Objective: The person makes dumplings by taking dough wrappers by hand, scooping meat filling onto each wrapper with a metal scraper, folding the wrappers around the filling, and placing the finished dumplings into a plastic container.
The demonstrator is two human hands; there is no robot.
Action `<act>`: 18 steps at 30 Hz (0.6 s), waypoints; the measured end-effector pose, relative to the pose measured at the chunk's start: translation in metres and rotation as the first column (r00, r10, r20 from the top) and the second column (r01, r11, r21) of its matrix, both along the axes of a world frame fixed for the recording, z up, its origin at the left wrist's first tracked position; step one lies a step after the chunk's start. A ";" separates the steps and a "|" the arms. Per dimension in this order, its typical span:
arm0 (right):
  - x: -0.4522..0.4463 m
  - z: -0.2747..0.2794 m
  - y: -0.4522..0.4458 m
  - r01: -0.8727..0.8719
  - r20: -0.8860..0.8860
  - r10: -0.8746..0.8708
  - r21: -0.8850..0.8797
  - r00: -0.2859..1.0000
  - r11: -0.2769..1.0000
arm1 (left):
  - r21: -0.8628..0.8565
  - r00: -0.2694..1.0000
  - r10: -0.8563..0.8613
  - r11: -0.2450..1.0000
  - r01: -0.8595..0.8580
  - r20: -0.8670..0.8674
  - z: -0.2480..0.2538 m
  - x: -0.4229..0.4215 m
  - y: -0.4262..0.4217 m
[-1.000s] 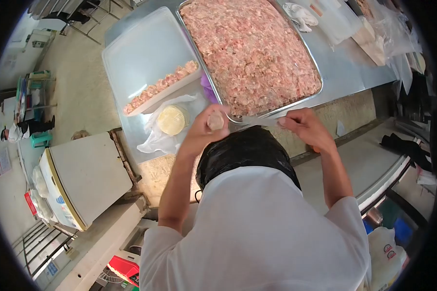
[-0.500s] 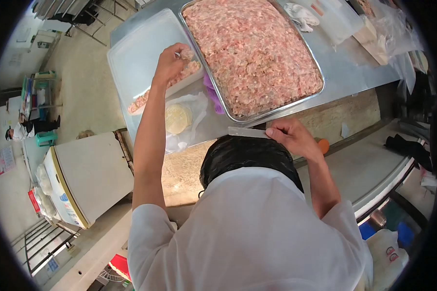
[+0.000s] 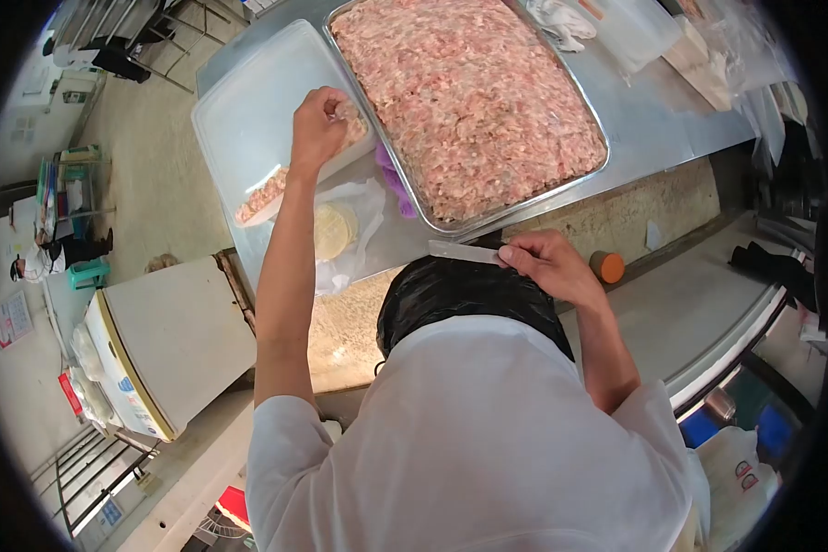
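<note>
Gripping a flat spreader [image 3: 460,251] in the right hand [image 3: 547,264] while reaching with the left hand [image 3: 318,129] into a plastic tub [image 3: 253,87].

Holding the flat spreader over a black apron [image 3: 432,299], just off the near edge of the metal table [image 3: 676,124], with its long axis nearly level across the view, dipping slightly rightward, and its free end pointing left; pinching its right end between thumb and closed fingers. Bending the left fingers down at the upper-right end of a row of filled dumplings [image 3: 265,195], set along the tub's near wall and slanting from lower left to upper right. Cannot tell the gap between those fingertips, or any hold on a dumpling. Passing the left forearm close by a stack of round wrappers [image 3: 334,232].
</note>
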State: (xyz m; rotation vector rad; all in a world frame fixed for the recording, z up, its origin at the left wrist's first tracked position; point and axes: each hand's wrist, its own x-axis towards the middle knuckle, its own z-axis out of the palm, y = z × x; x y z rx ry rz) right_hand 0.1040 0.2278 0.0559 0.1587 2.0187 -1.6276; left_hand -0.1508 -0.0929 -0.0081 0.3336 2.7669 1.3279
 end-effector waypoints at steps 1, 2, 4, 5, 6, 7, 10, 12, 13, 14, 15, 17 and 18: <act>-0.003 -0.001 -0.001 -0.012 0.013 0.012 -0.004 1.000 1.000 | -0.025 1.000 0.005 1.000 -0.005 0.024 0.002 0.001 0.000; -0.004 -0.002 -0.001 -0.025 0.027 0.025 -0.009 0.999 1.000 | 0.005 1.000 0.003 1.000 -0.003 0.008 0.002 0.001 -0.002; -0.004 -0.002 -0.008 0.032 -0.003 -0.032 -0.083 0.999 0.996 | 0.064 1.000 0.003 0.998 -0.002 -0.024 0.003 0.001 -0.004; -0.005 -0.002 -0.010 0.059 -0.019 -0.061 -0.120 0.998 0.991 | 0.125 0.996 0.070 0.990 -0.063 -0.057 0.005 0.003 -0.008; -0.005 -0.001 -0.011 0.061 -0.053 -0.068 -0.123 0.996 0.991 | 0.187 0.986 0.140 0.975 -0.123 -0.086 0.021 0.012 -0.008; -0.004 -0.001 -0.012 0.061 -0.084 -0.072 -0.129 0.994 0.990 | 0.246 0.971 0.214 0.952 -0.182 -0.108 0.034 0.024 -0.012; -0.003 -0.005 -0.018 0.048 -0.074 -0.059 -0.144 0.995 0.988 | -0.067 0.945 0.271 0.955 -0.287 -0.184 0.061 0.078 -0.047; -0.008 -0.005 -0.025 0.035 0.007 -0.035 -0.145 0.999 0.989 | -0.347 0.983 0.174 0.927 -0.145 0.056 0.048 0.125 -0.068; -0.011 0.000 -0.032 0.026 0.074 -0.016 -0.142 0.997 0.989 | -0.464 0.986 0.152 0.880 -0.103 0.070 0.046 0.149 -0.062; -0.012 0.003 -0.039 0.016 0.145 0.004 -0.138 0.989 0.990 | -0.571 0.987 0.133 0.819 -0.058 0.090 0.042 0.167 -0.052; -0.013 0.001 -0.048 -0.023 0.108 0.038 -0.138 0.993 0.990 | -0.530 0.991 0.131 0.842 -0.095 0.030 0.035 0.173 -0.049; -0.018 -0.007 -0.069 -0.107 0.034 0.112 -0.133 0.993 0.985 | -0.440 0.985 0.143 0.882 -0.169 -0.091 0.024 0.184 -0.049; -0.023 -0.010 -0.079 -0.114 0.077 0.129 -0.171 0.989 0.979 | -0.354 0.984 0.175 0.919 -0.175 -0.033 0.022 0.184 -0.053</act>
